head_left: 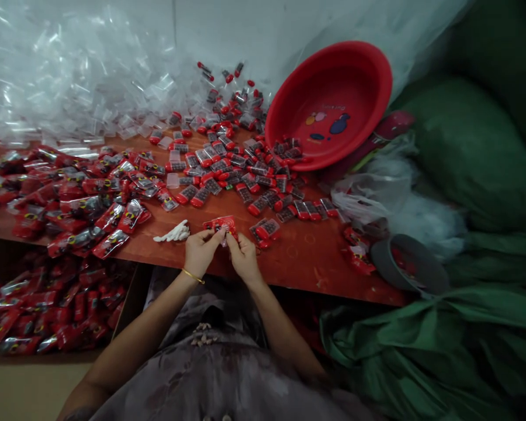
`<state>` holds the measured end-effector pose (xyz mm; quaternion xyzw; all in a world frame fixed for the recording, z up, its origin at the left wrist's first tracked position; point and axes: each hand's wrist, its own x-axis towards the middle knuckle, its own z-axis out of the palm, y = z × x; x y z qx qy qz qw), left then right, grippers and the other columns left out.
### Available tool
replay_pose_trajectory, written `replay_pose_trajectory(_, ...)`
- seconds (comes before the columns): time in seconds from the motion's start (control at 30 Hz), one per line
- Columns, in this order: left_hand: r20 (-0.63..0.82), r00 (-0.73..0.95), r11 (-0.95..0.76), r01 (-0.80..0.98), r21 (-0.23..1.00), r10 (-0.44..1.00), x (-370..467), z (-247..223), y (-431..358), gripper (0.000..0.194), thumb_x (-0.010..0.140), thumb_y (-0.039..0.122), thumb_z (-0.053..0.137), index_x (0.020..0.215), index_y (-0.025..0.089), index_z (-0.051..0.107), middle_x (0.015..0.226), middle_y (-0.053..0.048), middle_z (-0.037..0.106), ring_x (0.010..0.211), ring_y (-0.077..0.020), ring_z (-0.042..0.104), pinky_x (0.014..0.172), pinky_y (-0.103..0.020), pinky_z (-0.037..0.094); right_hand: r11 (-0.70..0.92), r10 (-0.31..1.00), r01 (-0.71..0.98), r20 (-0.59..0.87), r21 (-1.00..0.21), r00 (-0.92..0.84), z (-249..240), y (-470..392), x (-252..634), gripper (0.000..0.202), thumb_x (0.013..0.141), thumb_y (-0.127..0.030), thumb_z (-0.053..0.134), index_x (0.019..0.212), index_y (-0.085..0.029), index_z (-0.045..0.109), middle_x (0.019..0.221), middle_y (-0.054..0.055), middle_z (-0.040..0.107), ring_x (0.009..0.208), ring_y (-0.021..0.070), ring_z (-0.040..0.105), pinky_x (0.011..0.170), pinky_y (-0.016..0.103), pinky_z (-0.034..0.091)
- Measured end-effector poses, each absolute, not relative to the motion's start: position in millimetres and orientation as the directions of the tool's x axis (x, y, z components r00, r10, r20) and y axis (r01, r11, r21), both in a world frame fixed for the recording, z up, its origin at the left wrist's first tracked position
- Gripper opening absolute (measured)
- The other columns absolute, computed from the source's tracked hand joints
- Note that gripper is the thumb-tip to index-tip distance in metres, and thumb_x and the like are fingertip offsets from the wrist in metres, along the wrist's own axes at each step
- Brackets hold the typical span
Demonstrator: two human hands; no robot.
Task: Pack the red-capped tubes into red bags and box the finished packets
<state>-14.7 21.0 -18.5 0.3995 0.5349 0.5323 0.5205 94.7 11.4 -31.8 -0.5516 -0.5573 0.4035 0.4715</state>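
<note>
Near the front edge of the reddish-brown table, both hands meet over a small red printed packet (220, 223). My left hand (201, 250) is closed, pinching the packet from the left; a gold bangle circles that wrist. From the right, my right hand (244, 255) pinches the same packet, its fingertips against the left ones. Whatever is inside the packet is hidden by the fingers. Beside my left hand lies a small heap of white sticks (173, 232). Just right of my right hand rest small clear boxes with red ends and dark contents (267, 228).
Filled red packets (83, 193) pile up at left, with more in a cardboard box (131, 298) below. Clear empty cases (70, 76) heap behind. A red basin (284, 88) tilts over many red-ended boxes (219, 155). At right are a grey bowl (425, 275) and green sacks (473, 152).
</note>
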Motion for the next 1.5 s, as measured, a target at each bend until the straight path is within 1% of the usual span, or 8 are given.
replay_pose_trajectory(0.17, -0.385, 0.011, 0.35, -0.443, 0.826, 0.923, -10, -3, 19, 0.038, 0.047, 0.042, 0.082, 0.07, 0.013, 0.07, 0.068, -0.001, 0.068, 0.062, -0.0101, 0.058, 0.067, -0.024, 0.048, 0.122, 0.991, 0.317, 0.134, -0.941, 0.015, -25, 11, 110, 0.032, 0.085, -0.044, 0.042, 0.063, -0.021, 0.046, 0.056, -0.003, 0.046, 0.054, 0.011, 0.043, 0.053, 0.022, 0.036)
replay_pose_trajectory(0.43, -0.513, 0.138, 0.514, -0.455, 0.727, 0.847, -9, 6, 20, 0.037, 0.044, 0.03, 0.086, 0.07, 0.012, 0.069, 0.069, -0.003, 0.069, 0.061, -0.0108, 0.061, 0.063, -0.023, 0.05, 0.162, 0.984, 0.409, 0.179, -0.898, 0.005, -23, 9, 121, 0.038, 0.086, -0.045, 0.04, 0.055, -0.022, 0.036, 0.052, -0.004, 0.04, 0.052, 0.0104, 0.039, 0.051, 0.022, 0.035)
replay_pose_trajectory(0.73, -0.547, 0.075, 0.512, -0.476, 0.716, 0.834, -7, 11, 22, 0.026, 0.052, 0.024, 0.083, 0.067, 0.013, 0.065, 0.066, 0.0, 0.067, 0.059, -0.0098, 0.061, 0.063, -0.023, 0.05, 0.155, 0.988, 0.335, 0.153, -0.929, -0.033, -21, 9, 137, 0.031, 0.089, -0.042, 0.038, 0.082, -0.02, 0.058, 0.063, -0.001, 0.057, 0.058, 0.0131, 0.054, 0.058, 0.025, 0.045)
replay_pose_trajectory(0.93, -0.626, 0.145, 0.597, -0.52, 0.611, 0.766, -16, 22, 26, 0.011, 0.067, 0.019, 0.073, 0.074, 0.014, 0.066, 0.072, -0.004, 0.071, 0.067, -0.0141, 0.066, 0.068, -0.027, 0.051, 0.36, 0.924, 0.809, 0.297, -0.465, -0.24, -7, 36, 215, 0.053, 0.073, -0.013, 0.049, 0.125, -0.019, 0.051, 0.13, 0.01, 0.053, 0.12, 0.026, 0.044, 0.1, 0.042, 0.037)
replay_pose_trajectory(1.07, -0.611, 0.165, 0.593, -0.525, 0.61, 0.774, -15, 21, 23, 0.015, 0.066, 0.021, 0.075, 0.074, 0.015, 0.064, 0.072, -0.004, 0.07, 0.068, -0.0144, 0.066, 0.067, -0.027, 0.051, 0.385, 0.923, 0.866, 0.162, -0.319, -0.35, -19, 56, 238, 0.048, 0.076, -0.012, 0.048, 0.122, -0.02, 0.055, 0.133, 0.008, 0.053, 0.122, 0.0261, 0.044, 0.101, 0.046, 0.033)
replay_pose_trajectory(1.27, -0.613, 0.188, 0.599, -0.548, 0.583, 0.768, -16, 18, 19, 0.021, 0.062, 0.022, 0.078, 0.073, 0.015, 0.061, 0.071, -0.003, 0.069, 0.065, -0.0138, 0.065, 0.067, -0.028, 0.053, 0.225, 0.964, 0.758, 0.252, -0.612, -0.082, -23, 41, 226, 0.027, 0.083, -0.032, 0.051, 0.103, -0.017, 0.063, 0.097, 0.011, 0.07, 0.093, 0.0246, 0.061, 0.088, 0.042, 0.043)
replay_pose_trajectory(1.37, -0.603, 0.158, 0.578, -0.547, 0.606, 0.782, -13, 17, 16, 0.025, 0.058, 0.02, 0.08, 0.07, 0.015, 0.059, 0.066, 0.0, 0.067, 0.058, -0.011, 0.062, 0.065, -0.027, 0.053, 0.079, 0.987, 0.358, 0.123, -0.93, 0.101, -23, 19, 206, 0.028, 0.081, -0.042, 0.051, 0.09, -0.018, 0.062, 0.081, 0.006, 0.069, 0.07, 0.0197, 0.064, 0.07, 0.036, 0.051)
replay_pose_trajectory(1.5, -0.541, 0.096, 0.511, -0.496, 0.702, 0.835, -1, 12, 9, 0.028, 0.052, 0.021, 0.083, 0.066, 0.015, 0.059, 0.064, 0.002, 0.064, 0.058, -0.0088, 0.06, 0.065, -0.024, 0.051, -0.019, 0.985, 0.014, -0.016, -1.0, 0.17, -22, -1, 167, 0.03, 0.075, -0.044, 0.06, 0.088, -0.018, 0.061, 0.081, 0.004, 0.069, 0.062, 0.0157, 0.062, 0.062, 0.032, 0.054)
